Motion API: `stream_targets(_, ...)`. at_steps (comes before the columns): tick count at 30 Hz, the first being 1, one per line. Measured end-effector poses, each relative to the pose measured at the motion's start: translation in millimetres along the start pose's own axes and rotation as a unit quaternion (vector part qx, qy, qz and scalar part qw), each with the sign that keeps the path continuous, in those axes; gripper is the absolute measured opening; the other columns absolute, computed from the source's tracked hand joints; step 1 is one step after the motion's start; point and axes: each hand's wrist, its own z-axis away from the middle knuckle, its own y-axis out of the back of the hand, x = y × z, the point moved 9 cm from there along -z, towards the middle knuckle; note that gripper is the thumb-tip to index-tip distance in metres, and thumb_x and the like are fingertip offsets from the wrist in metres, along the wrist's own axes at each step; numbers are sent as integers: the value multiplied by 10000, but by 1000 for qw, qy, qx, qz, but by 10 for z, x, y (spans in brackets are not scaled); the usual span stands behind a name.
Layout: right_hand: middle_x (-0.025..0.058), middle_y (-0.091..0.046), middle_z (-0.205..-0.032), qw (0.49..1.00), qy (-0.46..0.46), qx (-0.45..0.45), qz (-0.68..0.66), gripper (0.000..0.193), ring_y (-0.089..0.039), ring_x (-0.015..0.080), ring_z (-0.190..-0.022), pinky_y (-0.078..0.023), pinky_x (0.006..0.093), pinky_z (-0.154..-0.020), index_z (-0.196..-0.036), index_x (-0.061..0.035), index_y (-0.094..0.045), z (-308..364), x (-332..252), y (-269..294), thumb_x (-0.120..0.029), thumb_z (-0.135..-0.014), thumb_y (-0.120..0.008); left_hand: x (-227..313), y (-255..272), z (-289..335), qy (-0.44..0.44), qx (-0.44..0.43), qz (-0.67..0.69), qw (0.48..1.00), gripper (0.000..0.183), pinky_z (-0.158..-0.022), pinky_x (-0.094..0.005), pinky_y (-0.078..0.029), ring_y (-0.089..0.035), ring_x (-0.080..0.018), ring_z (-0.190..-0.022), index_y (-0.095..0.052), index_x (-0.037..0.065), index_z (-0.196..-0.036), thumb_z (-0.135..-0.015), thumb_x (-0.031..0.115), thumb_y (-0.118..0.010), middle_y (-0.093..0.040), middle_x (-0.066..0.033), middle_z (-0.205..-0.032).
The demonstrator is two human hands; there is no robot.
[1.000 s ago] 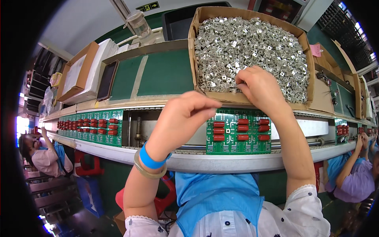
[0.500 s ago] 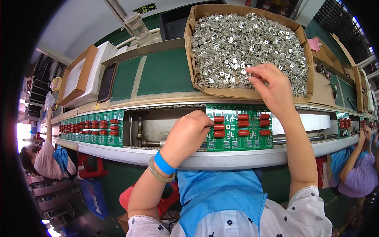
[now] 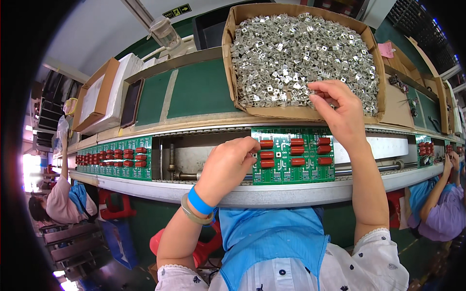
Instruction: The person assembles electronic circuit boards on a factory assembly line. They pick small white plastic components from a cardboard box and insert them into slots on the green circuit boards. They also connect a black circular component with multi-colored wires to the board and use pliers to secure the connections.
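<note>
Head view: left grip (image 3: pixel 229 162), pinched together, has dropped to the board (image 3: pixel 291 177) at nine o'clock, shifting work there; right grip (image 3: pixel 342 110) I can't tell

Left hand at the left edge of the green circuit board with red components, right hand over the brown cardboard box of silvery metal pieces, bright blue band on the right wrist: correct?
Wrong wrist: the head view shows the bright blue band on the left. Left hand at the green circuit board, right hand over the brown cardboard box: both correct.
</note>
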Motion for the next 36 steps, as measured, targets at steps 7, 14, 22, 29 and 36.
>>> stream_targets(7,85,-683,-1042,988,-80,-41,-124,217,-682,145,-904,-551,271,-800,-1102,-1,-734,152,-32,-27,-40,-891,-706,131,291,-74,11,42,94,995,193,-770,-291,-550,-683,-180,-910,-671,8,-1058,-879,26,-740,-698,-73,-991)
stream_targets(14,105,-720,-1051,985,-5,-92,-147,240,-695,174,-918,-557,296,-795,-1102,-7,-745,343,-364,-140,1,-863,-717,340,-179,-309,114,6,566,816,277,-807,-262,-585,-692,-126,-931,-628,3,-1255,-986,60,-662,-708,-80,-1081)
stream_targets(22,87,-728,-1000,996,-11,-77,-36,237,-692,218,-895,-523,328,-767,-1071,-47,-756,495,-324,57,-16,-836,-746,162,-173,-252,155,26,499,852,193,-721,-256,-581,-695,-116,-819,-679,-16,-1164,-1000,79,-646,-727,-67,-943)
stream_targets(29,22,-658,-847,942,107,-152,281,277,-603,238,-987,-394,421,-855,-1021,-118,-716,760,-378,-171,-66,-752,-757,142,-63,-191,143,2,506,851,215,-750,-258,-590,-685,-113,-795,-659,-33,-1190,-991,49,-644,-726,-98,-953)
stream_targets(36,-13,-690,-867,929,109,-172,309,437,-581,221,-1036,-352,440,-887,-1183,-120,-675,798,-325,-283,-95,-759,-780,189,-80,-158,114,-3,422,899,247,-742,-251,-580,-673,-113,-809,-683,-37,-1181,-935,-26,-675,-714,-81,-991)
